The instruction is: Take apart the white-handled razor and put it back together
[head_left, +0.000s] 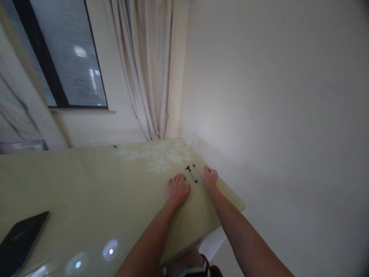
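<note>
My left hand [178,188] lies palm down on the tabletop, its fingers stretched out and a little apart. A small dark object [185,178] peeks out beside its fingertips, mostly hidden. Just to the right is a razor [192,175] with a dark head and a pale handle, lying on the table between my two hands. My right hand [210,176] is closed in a fist near the table's right edge. A thin white stick with a dark tip [198,171] lies along its left side. Whether the fist holds anything is hidden.
The pale yellow-green table [95,188] has a white floral pattern at its far corner. A black tablet [23,242] lies at the near left, and a small dark item [115,146] by the back edge. A wall [276,115] rises at right; curtains [152,69] hang behind.
</note>
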`<state>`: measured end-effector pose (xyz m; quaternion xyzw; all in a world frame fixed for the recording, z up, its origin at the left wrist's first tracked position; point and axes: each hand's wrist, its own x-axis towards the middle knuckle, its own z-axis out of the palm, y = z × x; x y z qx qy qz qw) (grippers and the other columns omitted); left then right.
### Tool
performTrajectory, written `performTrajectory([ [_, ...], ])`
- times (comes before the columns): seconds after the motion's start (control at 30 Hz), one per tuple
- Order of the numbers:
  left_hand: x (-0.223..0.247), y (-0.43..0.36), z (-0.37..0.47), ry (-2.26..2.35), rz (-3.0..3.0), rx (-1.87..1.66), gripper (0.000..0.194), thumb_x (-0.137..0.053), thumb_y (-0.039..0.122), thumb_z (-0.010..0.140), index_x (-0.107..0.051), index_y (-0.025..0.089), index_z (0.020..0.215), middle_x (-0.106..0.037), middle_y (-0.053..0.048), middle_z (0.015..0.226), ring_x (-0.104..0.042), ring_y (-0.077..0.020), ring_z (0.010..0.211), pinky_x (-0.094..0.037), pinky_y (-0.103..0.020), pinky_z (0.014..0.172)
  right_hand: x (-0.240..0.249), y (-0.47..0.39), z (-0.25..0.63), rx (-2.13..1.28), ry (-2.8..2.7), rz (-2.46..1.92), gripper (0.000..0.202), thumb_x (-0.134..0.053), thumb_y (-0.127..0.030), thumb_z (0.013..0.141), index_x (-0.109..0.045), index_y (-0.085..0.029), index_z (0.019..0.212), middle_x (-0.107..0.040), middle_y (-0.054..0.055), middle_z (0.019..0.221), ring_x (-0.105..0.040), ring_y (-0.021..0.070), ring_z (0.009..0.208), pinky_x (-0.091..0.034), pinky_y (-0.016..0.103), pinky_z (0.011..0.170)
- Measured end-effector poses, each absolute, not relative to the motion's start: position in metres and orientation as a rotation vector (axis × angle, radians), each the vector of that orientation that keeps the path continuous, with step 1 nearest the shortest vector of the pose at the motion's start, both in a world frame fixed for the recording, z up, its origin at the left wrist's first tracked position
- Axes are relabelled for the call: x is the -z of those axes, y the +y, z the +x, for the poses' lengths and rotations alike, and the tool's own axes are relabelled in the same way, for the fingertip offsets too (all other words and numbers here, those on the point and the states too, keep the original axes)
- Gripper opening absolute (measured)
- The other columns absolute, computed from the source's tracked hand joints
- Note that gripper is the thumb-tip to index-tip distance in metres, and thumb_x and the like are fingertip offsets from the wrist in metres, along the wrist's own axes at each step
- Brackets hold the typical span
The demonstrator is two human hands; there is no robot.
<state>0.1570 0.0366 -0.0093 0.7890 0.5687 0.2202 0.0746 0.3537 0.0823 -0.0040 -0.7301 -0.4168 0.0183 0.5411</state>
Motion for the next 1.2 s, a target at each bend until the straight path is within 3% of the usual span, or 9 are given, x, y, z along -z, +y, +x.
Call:
performTrajectory([
  [0.33,0.012,0.026,0.159,1.735,2.37,-0.731,0.062,-0.047,0.041,0.097,-0.045,0.013,0.151,-0.049,-0.016,0.157,-0.042,-0.032,0.143,-0.026,-0.05,0.12,0.008,0.081,0.359,-0.034,-1.012,-1.691,0.044,-0.042,-0.056,0.083,-0.031,-0.026,0.053,-0.026,-0.003,0.051,-0.03,0.0141,0.052,-0.022,0.031,0.051],
  [0.93,0.012,0.026,0.157,1.764,2.268,-0.814,0.058,-0.052,0.029,0.091,-0.047,0.021,0.148,-0.048,-0.014,0.157,-0.043,-0.0329,0.141,-0.025,-0.051,0.12,0.005,0.076,0.357,-0.102,-1.104,-1.666,0.047,-0.039,-0.062,0.084,-0.027,-0.027,0.056,-0.023,-0.005,0.053,-0.028,0.0133,0.054,-0.02,0.03,0.053],
  [1.2,0.006,0.023,0.15,1.85,2.208,-0.81,0.055,-0.051,0.03,0.094,-0.049,0.024,0.148,-0.053,-0.012,0.152,-0.046,-0.0311,0.138,-0.027,-0.05,0.118,0.001,0.075,0.348,-0.149,-1.136,-1.63,0.044,-0.04,-0.057,0.084,-0.028,-0.026,0.054,-0.025,-0.005,0.052,-0.029,0.0133,0.054,-0.02,0.03,0.053],
])
